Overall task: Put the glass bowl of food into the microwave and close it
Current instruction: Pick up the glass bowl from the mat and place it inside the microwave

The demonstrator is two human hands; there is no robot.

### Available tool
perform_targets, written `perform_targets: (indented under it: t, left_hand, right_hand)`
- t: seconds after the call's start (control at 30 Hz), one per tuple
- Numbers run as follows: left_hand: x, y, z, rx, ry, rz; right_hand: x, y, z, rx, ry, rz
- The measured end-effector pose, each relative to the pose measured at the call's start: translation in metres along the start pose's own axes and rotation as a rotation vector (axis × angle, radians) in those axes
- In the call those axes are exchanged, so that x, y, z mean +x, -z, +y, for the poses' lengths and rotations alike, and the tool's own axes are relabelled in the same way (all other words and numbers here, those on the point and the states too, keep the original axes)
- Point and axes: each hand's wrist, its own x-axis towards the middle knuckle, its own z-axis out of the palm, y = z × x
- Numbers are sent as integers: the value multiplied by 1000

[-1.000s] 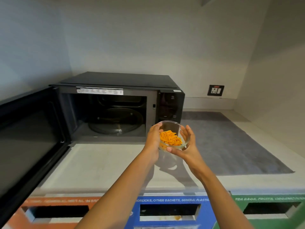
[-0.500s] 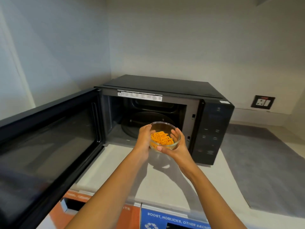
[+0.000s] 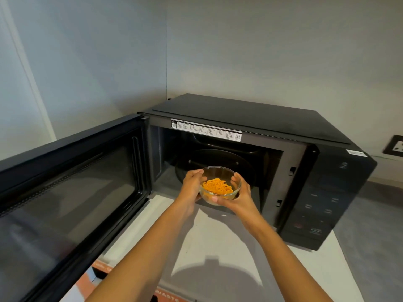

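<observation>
Both hands held the glass bowl (image 3: 220, 185) in the air at the mouth of the microwave (image 3: 257, 162), just in front of the cavity opening and above the front edge of its floor. The left hand (image 3: 192, 184) gripped the bowl's left wall, fingers (image 3: 197, 172) curled against the rim. The right hand (image 3: 242, 196) cupped the right wall and underside, its fingers (image 3: 236, 178) wrapped around the far side and the thumb lying across the near lower wall. Both sets of fingers were clamped on the glass. The bowl sat roughly level, with a heap of orange food (image 3: 217, 186) in its bottom.

The microwave door (image 3: 72, 188) stood swung fully open to the left, its inner window facing the camera. Inside the cavity the round turntable (image 3: 218, 159) was visible behind the bowl, bare. A white label strip (image 3: 206, 132) ran along the upper front frame. The control panel (image 3: 327, 199) occupied the right front face; its markings were too dim to read.

The microwave stood on a pale counter (image 3: 218, 247), in a corner of the walls. A grey mat (image 3: 370, 236) lay on the counter to the right. A wall socket (image 3: 395, 147) was partly visible at the right edge.
</observation>
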Motion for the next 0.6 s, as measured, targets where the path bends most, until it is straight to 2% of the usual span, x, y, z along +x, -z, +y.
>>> perform_targets:
  t: [0.33, 0.6]
  left_hand:
    - [75, -14, 20, -57, -24, -77]
    - [129, -24, 37, -49, 48, -94]
  right_hand:
    - [72, 15, -2, 67, -46, 24]
    - [118, 25, -5, 106, -96, 53]
